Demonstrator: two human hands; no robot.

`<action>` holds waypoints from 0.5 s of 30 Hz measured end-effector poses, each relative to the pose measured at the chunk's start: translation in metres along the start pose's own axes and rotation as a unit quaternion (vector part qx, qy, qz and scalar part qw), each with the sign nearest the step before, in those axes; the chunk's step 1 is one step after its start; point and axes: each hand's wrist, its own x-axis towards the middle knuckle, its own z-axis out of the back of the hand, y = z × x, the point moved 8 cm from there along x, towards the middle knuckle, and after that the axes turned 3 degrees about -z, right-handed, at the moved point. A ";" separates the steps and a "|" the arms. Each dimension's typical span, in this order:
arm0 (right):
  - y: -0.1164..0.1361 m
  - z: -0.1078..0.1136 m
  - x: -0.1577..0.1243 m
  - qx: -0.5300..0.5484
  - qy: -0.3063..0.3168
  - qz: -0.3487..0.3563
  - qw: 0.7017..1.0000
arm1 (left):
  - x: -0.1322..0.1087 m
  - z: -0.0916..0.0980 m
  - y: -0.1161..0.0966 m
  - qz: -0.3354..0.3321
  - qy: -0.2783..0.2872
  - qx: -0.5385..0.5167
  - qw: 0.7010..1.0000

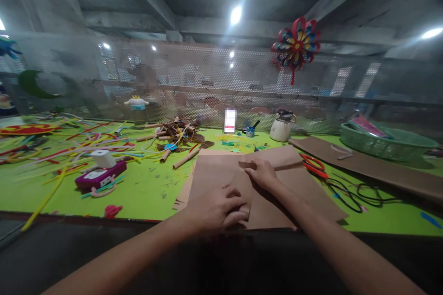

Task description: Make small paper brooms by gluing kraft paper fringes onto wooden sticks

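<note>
Sheets of brown paper (294,189) lie stacked at the front edge of the green table. On top of them is a smaller piece of brown paper (241,179), touched by both hands. My left hand (221,207) rests at its lower left with fingers curled on its near end. My right hand (261,173) pinches its far end between thumb and fingers. Orange-handled scissors (314,166) lie at the right edge of the stack, their blades hidden.
Black cord (360,196) lies right of the paper. Behind stand a jug (281,126), a lit phone (230,120) and a green basket (387,143). Paper rolls (187,159), a purple power strip (100,175) and colourful strips (86,147) cover the left side.
</note>
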 end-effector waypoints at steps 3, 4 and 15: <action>-0.004 0.001 0.004 0.020 -0.001 -0.008 1.000 | -0.002 0.001 -0.009 -0.020 0.019 0.045 0.999; -0.005 0.002 0.005 0.025 0.001 -0.010 1.000 | -0.002 0.000 -0.010 -0.017 0.024 0.055 0.998; -0.005 0.000 0.003 0.048 -0.008 -0.008 0.999 | -0.013 -0.010 -0.011 -0.014 0.041 0.081 0.996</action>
